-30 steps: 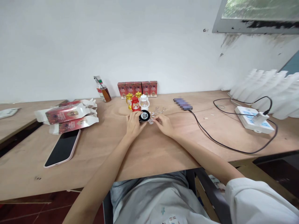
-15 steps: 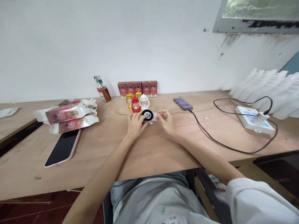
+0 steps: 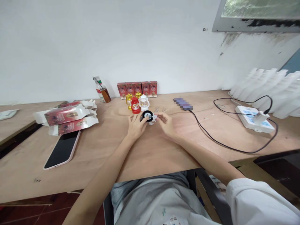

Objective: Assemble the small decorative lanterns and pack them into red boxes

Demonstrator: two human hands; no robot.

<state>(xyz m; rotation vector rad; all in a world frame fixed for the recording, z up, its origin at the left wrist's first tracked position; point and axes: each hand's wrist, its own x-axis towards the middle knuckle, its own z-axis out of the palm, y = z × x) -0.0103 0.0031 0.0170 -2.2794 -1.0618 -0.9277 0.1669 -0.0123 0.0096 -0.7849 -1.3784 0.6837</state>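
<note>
My left hand (image 3: 136, 125) is closed round a black round object with a white centre (image 3: 147, 115), perhaps the base of a small lantern, tilted so its round face shows. A small white piece (image 3: 154, 117) is pinched between the fingertips of my right hand (image 3: 167, 125), at the right edge of the black object. Whether the two touch I cannot tell. Small clear and white bits (image 3: 151, 123) lie on the table beneath and behind. Just beyond my left hand stand a red lantern (image 3: 135, 106), a white lantern (image 3: 143, 103) and two gold lanterns (image 3: 128, 101).
Several red boxes (image 3: 137, 90) line the wall beside a bottle of brown liquid (image 3: 103, 93). Opened red cartons (image 3: 67, 117) and a phone (image 3: 62, 150) lie left. Rightward are a blurred purple device (image 3: 183, 104), its black cable (image 3: 211, 139), a power strip (image 3: 254, 120) and white stacked sleeves (image 3: 269, 90).
My right hand has shifted slightly, and its fingers have drawn closer together beside the black object. The left hand keeps its hold. The view has moved a little.
</note>
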